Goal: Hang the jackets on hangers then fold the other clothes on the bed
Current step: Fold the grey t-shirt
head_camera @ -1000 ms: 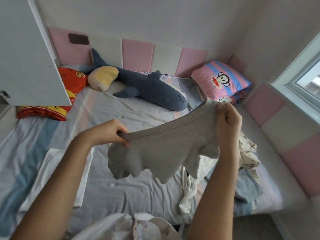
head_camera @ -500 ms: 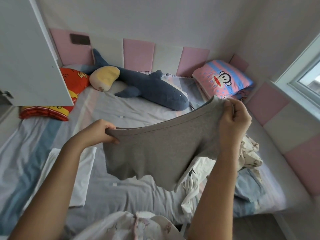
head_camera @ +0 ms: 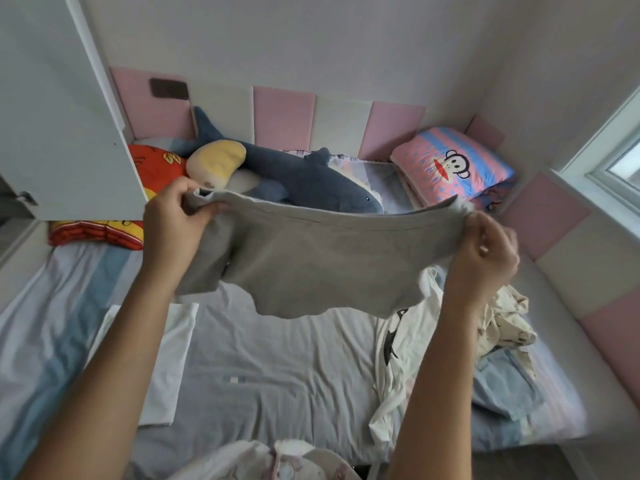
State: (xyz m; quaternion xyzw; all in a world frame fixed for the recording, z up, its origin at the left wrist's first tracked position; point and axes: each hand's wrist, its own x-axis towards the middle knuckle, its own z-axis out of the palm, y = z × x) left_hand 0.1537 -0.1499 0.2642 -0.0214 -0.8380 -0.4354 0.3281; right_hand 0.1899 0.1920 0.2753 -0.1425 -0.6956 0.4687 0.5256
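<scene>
From the head camera, a white cabinet door (head_camera: 52,116) juts in at upper left and covers part of a red printed cushion (head_camera: 156,164). A dark blue plush shark (head_camera: 311,181) lies across the far end of the bed (head_camera: 277,358), and a pink-and-blue striped pillow (head_camera: 450,164) with a monkey face sits in the far right corner beside the window (head_camera: 616,161). Padded pink and white panels line the walls.

The sheet is thin and wrinkled, in pale lilac with blue bands. On it, at left, lies a flat folded white cloth (head_camera: 166,358). At right there is a loose heap: a white garment (head_camera: 398,341) with small black prints, a crumpled cream printed piece (head_camera: 509,317) and a light blue one (head_camera: 502,379).

The grey garment (head_camera: 329,261) – soft knit with a stitched hem along its top edge – hangs in the air above the sheet, stretched between the 2 hands and partly hiding the shark's belly. The left hand (head_camera: 173,220) grips its left corner in curled fingers, and the right hand (head_camera: 485,251) pinches its right corner – its lower edge sags in uneven waves.
</scene>
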